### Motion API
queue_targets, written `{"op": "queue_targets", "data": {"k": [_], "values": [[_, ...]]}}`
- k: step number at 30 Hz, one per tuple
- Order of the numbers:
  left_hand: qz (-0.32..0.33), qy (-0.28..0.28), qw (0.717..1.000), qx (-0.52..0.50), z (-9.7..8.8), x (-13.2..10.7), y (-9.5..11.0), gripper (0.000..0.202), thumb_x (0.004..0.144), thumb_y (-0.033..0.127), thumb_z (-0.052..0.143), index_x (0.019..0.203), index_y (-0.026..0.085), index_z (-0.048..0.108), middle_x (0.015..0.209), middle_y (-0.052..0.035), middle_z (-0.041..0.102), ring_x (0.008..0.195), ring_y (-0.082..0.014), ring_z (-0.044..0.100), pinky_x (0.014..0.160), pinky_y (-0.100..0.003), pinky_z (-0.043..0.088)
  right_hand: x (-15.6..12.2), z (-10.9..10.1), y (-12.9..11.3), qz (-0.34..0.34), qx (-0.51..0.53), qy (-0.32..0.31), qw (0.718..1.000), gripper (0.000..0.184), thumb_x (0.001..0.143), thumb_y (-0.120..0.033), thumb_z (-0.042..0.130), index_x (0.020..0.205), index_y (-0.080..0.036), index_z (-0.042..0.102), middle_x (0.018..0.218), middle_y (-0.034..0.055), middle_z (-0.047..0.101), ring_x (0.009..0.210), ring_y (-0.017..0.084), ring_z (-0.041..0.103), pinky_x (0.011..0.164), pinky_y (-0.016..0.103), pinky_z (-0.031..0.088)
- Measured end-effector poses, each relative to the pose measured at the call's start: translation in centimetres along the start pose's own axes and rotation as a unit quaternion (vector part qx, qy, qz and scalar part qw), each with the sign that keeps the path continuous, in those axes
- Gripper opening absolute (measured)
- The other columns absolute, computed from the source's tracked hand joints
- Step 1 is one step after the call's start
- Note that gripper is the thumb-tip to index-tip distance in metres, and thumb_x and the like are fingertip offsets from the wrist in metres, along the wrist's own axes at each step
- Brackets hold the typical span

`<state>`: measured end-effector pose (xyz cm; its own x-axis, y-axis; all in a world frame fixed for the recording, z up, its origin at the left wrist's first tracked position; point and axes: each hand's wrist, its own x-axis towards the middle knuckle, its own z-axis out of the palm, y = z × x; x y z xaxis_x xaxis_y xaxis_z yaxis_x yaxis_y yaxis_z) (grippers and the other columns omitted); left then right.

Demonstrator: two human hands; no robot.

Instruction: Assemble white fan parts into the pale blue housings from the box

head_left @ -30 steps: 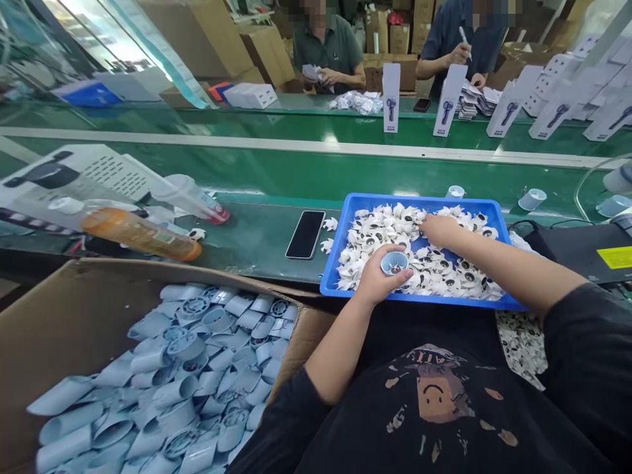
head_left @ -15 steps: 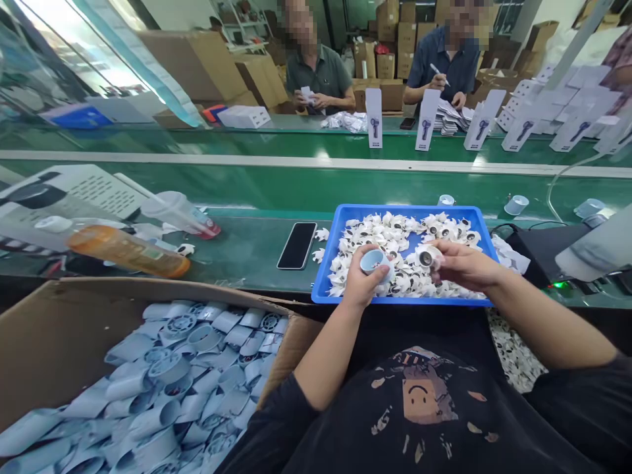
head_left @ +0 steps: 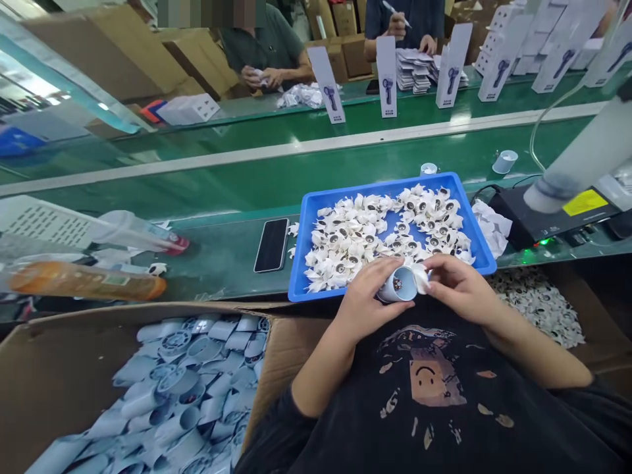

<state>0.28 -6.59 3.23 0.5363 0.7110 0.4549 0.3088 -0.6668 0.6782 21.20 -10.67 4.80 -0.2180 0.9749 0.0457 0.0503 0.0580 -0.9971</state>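
My left hand (head_left: 371, 289) is closed around a light blue plastic cylinder (head_left: 405, 283), whose open end faces right and shows small metallic parts inside. In my right hand (head_left: 457, 283), a white fan blade wheel (head_left: 421, 278) is pinched between thumb and fingers, right at the cylinder's open mouth. I cannot tell how far it reaches in. Just beyond both hands lies a blue tray (head_left: 296, 263) holding many similar white wheels with dark round centres.
A cardboard box (head_left: 284, 342) of light blue housings stands at lower left. A phone (head_left: 271, 245) and an orange bottle (head_left: 89, 280) lie on the bench. At right are a black device (head_left: 528, 220) and a box of wheels (head_left: 543, 306). Two people sit across the green belt (head_left: 237, 191).
Both hands have come closer to my body and together, bringing the white wheel to the cylinder's mouth. The cylinder has turned to face right. My view has tilted down and shifted.
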Motion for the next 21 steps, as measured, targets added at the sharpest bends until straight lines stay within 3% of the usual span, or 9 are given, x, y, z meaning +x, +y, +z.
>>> {"op": "queue_targets", "data": {"k": [2, 4, 6, 10, 13, 15, 17, 19, 21], "values": [[0.029, -0.001, 0.999, 0.034, 0.6, -0.1, 0.4, 0.058, 0.078, 0.036, 0.075, 0.131, 0.026, 0.054, 0.12, -0.0103, 0.068, 0.111, -0.0285, 0.064, 0.101, -0.048, 0.05, -0.3, 0.0, -0.8, -0.066, -0.154, 0.005, 0.986, 0.019, 0.083, -0.026, 0.066, 0.101, -0.021, 0.066, 0.094, 0.0049, 0.055, 0.074, 0.012, 0.051, 0.071, 0.028, 0.044], [0.061, 0.016, 0.996, 0.054, 1.3, -0.3, 0.9, 0.055, 0.081, 0.028, 0.071, 0.132, 0.025, 0.052, 0.118, -0.0095, 0.07, 0.109, -0.0267, 0.066, 0.1, -0.046, 0.052, -0.2, 0.2, -1.3, -0.142, -0.315, 0.0, 0.938, 0.013, 0.085, -0.02, 0.062, 0.096, -0.019, 0.069, 0.091, 0.0058, 0.053, 0.08, 0.015, 0.052, 0.074, 0.03, 0.045], [0.079, 0.043, 0.994, 0.065, 1.8, -0.5, 1.3, 0.054, 0.082, 0.024, 0.068, 0.134, 0.025, 0.051, 0.117, -0.0089, 0.07, 0.107, -0.0256, 0.067, 0.099, -0.043, 0.053, 0.1, 0.4, -1.5, -0.182, -0.383, -0.013, 0.905, 0.008, 0.085, -0.019, 0.063, 0.088, -0.018, 0.07, 0.083, 0.0047, 0.05, 0.078, 0.015, 0.052, 0.071, 0.029, 0.045], [0.084, 0.086, 0.989, 0.092, 2.3, -0.4, 1.9, 0.056, 0.081, 0.023, 0.07, 0.134, 0.023, 0.051, 0.112, -0.0103, 0.072, 0.103, -0.0247, 0.069, 0.097, -0.04, 0.055, 0.7, 0.4, -1.0, -0.17, -0.38, -0.029, 0.909, 0.007, 0.084, -0.023, 0.067, 0.088, -0.02, 0.073, 0.083, 0.0038, 0.05, 0.075, 0.013, 0.053, 0.067, 0.027, 0.046], [0.079, 0.083, 0.989, 0.091, 2.6, 0.1, 1.8, 0.058, 0.081, 0.026, 0.072, 0.135, 0.022, 0.05, 0.113, -0.0113, 0.071, 0.104, -0.0242, 0.068, 0.097, -0.038, 0.054, 0.5, -0.4, -0.9, -0.156, -0.381, -0.022, 0.911, 0.019, 0.089, -0.028, 0.062, 0.103, -0.024, 0.073, 0.107, 0.0098, 0.056, 0.093, 0.019, 0.058, 0.082, 0.036, 0.051], [0.075, 0.053, 0.992, 0.086, 2.4, 0.3, 1.5, 0.062, 0.08, 0.033, 0.073, 0.136, 0.024, 0.049, 0.115, -0.0106, 0.071, 0.104, -0.025, 0.068, 0.1, -0.042, 0.052, -0.2, -1.5, -1.1, -0.155, -0.359, -0.032, 0.92, 0.021, 0.092, -0.033, 0.058, 0.104, -0.025, 0.074, 0.124, 0.011, 0.054, 0.106, 0.022, 0.057, 0.092, 0.043, 0.049], [0.078, 0.023, 0.993, 0.081, 1.8, 0.6, 1.0, 0.068, 0.078, 0.041, 0.075, 0.137, 0.026, 0.047, 0.118, -0.0107, 0.069, 0.108, -0.0276, 0.066, 0.103, -0.047, 0.049, -1.5, -2.9, -1.2, -0.165, -0.29, -0.059, 0.941, 0.025, 0.094, -0.036, 0.054, 0.091, -0.024, 0.076, 0.123, 0.0096, 0.057, 0.106, 0.021, 0.059, 0.092, 0.039, 0.051], [0.078, 0.031, 0.992, 0.095, 0.4, 1.1, 0.1, 0.07, 0.074, 0.048, 0.077, 0.135, 0.027, 0.051, 0.122, -0.0115, 0.066, 0.113, -0.0301, 0.063, 0.102, -0.05, 0.047, -3.3, -4.3, -0.8, -0.173, -0.203, -0.066, 0.962, 0.032, 0.095, -0.037, 0.052, 0.08, -0.022, 0.076, 0.113, 0.0086, 0.063, 0.097, 0.017, 0.063, 0.083, 0.029, 0.055], [0.05, 0.068, 0.988, 0.129, -1.6, 2.3, -1.4, 0.065, 0.07, 0.051, 0.078, 0.126, 0.027, 0.059, 0.12, -0.011, 0.063, 0.112, -0.0303, 0.06, 0.097, -0.048, 0.049, -5.1, -5.5, 0.2, -0.161, -0.164, -0.011, 0.973, 0.029, 0.093, -0.037, 0.054, 0.082, -0.024, 0.076, 0.108, 0.0086, 0.065, 0.089, 0.015, 0.065, 0.077, 0.026, 0.057]]}}
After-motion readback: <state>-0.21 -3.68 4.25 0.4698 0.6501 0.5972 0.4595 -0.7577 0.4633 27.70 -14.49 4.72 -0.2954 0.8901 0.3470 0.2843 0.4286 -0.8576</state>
